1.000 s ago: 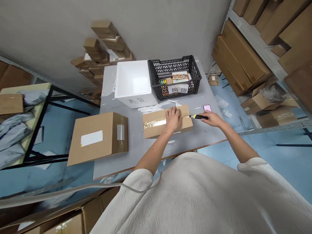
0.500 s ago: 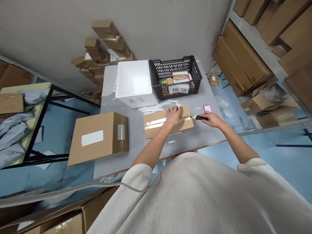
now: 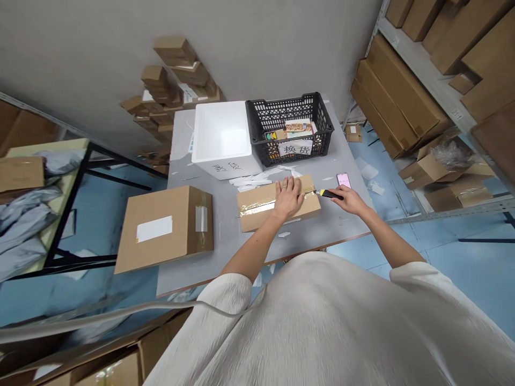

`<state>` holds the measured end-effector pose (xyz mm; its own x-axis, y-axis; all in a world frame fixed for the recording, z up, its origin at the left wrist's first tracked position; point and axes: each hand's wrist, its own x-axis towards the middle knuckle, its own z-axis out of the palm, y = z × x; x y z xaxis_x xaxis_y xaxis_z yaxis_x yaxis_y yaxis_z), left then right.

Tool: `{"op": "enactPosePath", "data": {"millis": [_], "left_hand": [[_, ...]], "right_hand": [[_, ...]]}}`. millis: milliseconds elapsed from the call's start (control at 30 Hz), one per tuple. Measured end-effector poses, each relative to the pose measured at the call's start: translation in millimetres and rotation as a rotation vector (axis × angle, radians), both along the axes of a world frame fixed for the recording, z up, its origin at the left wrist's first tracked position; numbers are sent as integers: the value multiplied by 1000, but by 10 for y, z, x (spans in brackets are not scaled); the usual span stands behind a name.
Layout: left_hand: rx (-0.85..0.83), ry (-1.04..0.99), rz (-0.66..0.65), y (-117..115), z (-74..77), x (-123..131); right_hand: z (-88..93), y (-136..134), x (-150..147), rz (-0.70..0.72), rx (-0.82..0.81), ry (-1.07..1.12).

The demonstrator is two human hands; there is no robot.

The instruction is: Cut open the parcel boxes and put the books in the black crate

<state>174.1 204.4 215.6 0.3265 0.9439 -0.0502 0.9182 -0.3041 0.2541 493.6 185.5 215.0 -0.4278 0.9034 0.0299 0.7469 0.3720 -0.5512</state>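
A small cardboard box [image 3: 257, 217] with shiny clear tape along its top lies on the table in front of me. My left hand [image 3: 287, 198] rests flat on its top, fingers stretched toward the far side. In my right hand [image 3: 348, 199] is a black and yellow utility knife [image 3: 330, 193]. Its tip points left and is at the tape on the box's right end. Just beyond the right hand lies a phone [image 3: 343, 180] with a pink lit screen.
A white foam box [image 3: 223, 170] and a black plastic crate [image 3: 289, 158] holding packages stand at the back of the table [image 3: 185, 281]. A larger carton [image 3: 161, 230] sits at the left. Shelving [image 3: 426, 64] with boxes rises at right; stacked small boxes [image 3: 177, 51] line the wall.
My left hand's fingers lie flatter and more spread on the box. The right hand and knife have barely moved. The view has shifted slightly.
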Motion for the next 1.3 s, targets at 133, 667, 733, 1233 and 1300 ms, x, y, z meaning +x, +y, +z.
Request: {"op": "enactPosePath", "data": {"millis": [133,667,733,1233,1300], "left_hand": [[7,-8,3,-5,-3,-9],[-10,-97,9,-42,64,-47],[15,-112,10,-96,108,-113],[-11,-86,56,-731,221,-932],[-11,-86,48,-744,207,-928]], "right_hand": [[-74,6,32,0,37,11],[-51,321,85,-237,22,140],[-8,373,-29,-208,15,157],[248,961,-1547,145,-106,90],[225,993,-1663,149,-119,37]]}}
